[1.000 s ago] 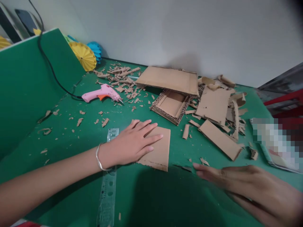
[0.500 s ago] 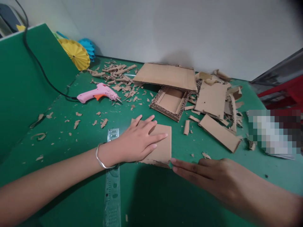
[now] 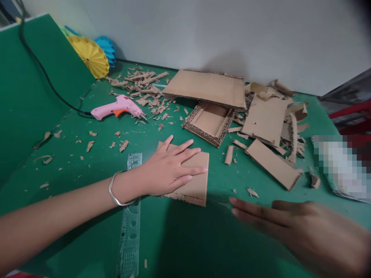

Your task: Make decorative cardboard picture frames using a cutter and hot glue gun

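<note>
My left hand [image 3: 171, 170] lies palm down with spread fingers, pressing on a rectangular cardboard piece [image 3: 198, 189] on the green table. A torn, creased strip runs along the near edge of that piece. My right hand [image 3: 290, 224] is off to the right, apart from the cardboard, with thumb and index finger close together. A faint thin shape shows at its blurred fingertips, too unclear to name. A clear plastic ruler [image 3: 129, 239] lies under my left wrist.
A pink glue gun [image 3: 116, 108] with a black cord rests at the left. Behind lie a cardboard frame [image 3: 208, 121], a large cardboard sheet [image 3: 207, 88] and cardboard scraps [image 3: 142, 85]. More cardboard pieces [image 3: 265, 119] are on the right, beside a blurred-out item [image 3: 342, 170].
My right hand has moved right, away from the near corner of the cardboard piece. My left hand stays on the piece. The view has shifted slightly.
</note>
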The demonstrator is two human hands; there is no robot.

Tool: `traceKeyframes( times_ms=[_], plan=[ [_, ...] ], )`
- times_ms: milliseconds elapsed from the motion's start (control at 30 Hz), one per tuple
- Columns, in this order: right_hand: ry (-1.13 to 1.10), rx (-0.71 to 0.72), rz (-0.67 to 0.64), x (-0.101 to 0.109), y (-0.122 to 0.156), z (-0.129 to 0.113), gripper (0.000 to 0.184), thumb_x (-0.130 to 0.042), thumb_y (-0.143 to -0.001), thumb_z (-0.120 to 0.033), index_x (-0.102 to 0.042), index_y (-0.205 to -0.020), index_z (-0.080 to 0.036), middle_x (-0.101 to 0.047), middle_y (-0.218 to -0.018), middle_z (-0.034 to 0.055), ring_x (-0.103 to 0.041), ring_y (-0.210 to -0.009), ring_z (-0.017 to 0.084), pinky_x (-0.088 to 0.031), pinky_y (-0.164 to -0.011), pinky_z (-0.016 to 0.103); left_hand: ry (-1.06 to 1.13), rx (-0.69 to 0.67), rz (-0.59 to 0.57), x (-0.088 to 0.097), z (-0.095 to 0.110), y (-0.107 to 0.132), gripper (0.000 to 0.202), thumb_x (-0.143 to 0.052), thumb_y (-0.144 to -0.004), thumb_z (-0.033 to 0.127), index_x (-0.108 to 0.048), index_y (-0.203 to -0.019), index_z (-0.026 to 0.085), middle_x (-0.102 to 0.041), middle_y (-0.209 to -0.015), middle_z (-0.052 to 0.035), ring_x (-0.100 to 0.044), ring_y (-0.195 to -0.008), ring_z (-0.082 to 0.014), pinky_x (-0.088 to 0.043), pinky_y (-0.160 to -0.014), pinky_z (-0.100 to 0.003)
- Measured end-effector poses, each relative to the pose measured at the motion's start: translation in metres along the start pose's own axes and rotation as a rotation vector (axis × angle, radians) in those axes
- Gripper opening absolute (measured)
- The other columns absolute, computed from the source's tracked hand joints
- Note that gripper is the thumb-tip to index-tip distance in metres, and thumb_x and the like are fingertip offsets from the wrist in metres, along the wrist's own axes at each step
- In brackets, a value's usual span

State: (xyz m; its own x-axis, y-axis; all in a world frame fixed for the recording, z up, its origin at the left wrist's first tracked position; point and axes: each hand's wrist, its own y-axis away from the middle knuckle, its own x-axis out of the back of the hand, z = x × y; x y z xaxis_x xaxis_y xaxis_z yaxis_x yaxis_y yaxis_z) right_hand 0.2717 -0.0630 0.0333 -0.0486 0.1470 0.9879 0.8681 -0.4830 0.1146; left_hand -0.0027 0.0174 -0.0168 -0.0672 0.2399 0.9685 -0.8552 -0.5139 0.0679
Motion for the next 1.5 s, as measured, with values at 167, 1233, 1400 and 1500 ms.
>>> traceKeyframes(
  times_ms=[167, 1233, 1400, 1500],
  plan=[
    [-0.302, -0.124, -0.047, 0.001, 0.020, 0.006, 0.062, -0.033, -0.079, 0.001, -0.039, -0.133, -0.028, -0.056, -0.123, -0.0011, -0.068, -0.079, 0.014, -0.057, -0.062, 0.023, 0.034, 0.019, -0.041, 0.005, 0.001, 0.000, 0.042, -0.029, -0.092, 0.044, -0.029, -0.133, 0.042, -0.015, -0.149, -0.0045, -0.004, -0.137, -0.0297, -0.003, -0.102, -0.061],
    [0.043, 0.120, -0.046, 0.014, -0.057, -0.017, 0.061, -0.040, -0.068, 0.002, -0.048, -0.126, -0.012, -0.049, -0.129, 0.0053, -0.059, -0.052, 0.013, -0.042, -0.042, 0.028, -0.066, 0.096, 0.080, -0.002, 0.002, 0.013, 0.043, -0.029, -0.091, 0.034, -0.036, -0.132, 0.025, -0.024, -0.144, -0.0176, -0.014, -0.134, -0.0365, -0.016, -0.101, -0.061],
    [0.161, 0.175, -0.076, 0.017, -0.065, -0.016, 0.065, -0.046, -0.062, 0.000, -0.049, -0.126, -0.012, -0.050, -0.127, 0.0038, -0.060, -0.049, 0.015, -0.041, -0.035, 0.030, -0.058, 0.043, 0.057, -0.001, 0.002, 0.008, 0.041, -0.028, -0.092, 0.035, -0.033, -0.133, 0.036, -0.022, -0.146, -0.0116, -0.012, -0.134, -0.0359, -0.012, -0.096, -0.069],
    [0.135, 0.163, -0.083, 0.019, -0.055, -0.014, 0.064, -0.044, -0.063, 0.001, -0.050, -0.125, -0.014, -0.050, -0.127, 0.0023, -0.061, -0.049, 0.013, -0.045, -0.037, 0.028, -0.057, 0.012, 0.032, 0.001, 0.000, 0.008, 0.041, -0.025, -0.093, 0.035, -0.032, -0.133, 0.036, -0.023, -0.146, -0.0095, -0.012, -0.135, -0.0323, -0.008, -0.096, -0.069]
  ],
)
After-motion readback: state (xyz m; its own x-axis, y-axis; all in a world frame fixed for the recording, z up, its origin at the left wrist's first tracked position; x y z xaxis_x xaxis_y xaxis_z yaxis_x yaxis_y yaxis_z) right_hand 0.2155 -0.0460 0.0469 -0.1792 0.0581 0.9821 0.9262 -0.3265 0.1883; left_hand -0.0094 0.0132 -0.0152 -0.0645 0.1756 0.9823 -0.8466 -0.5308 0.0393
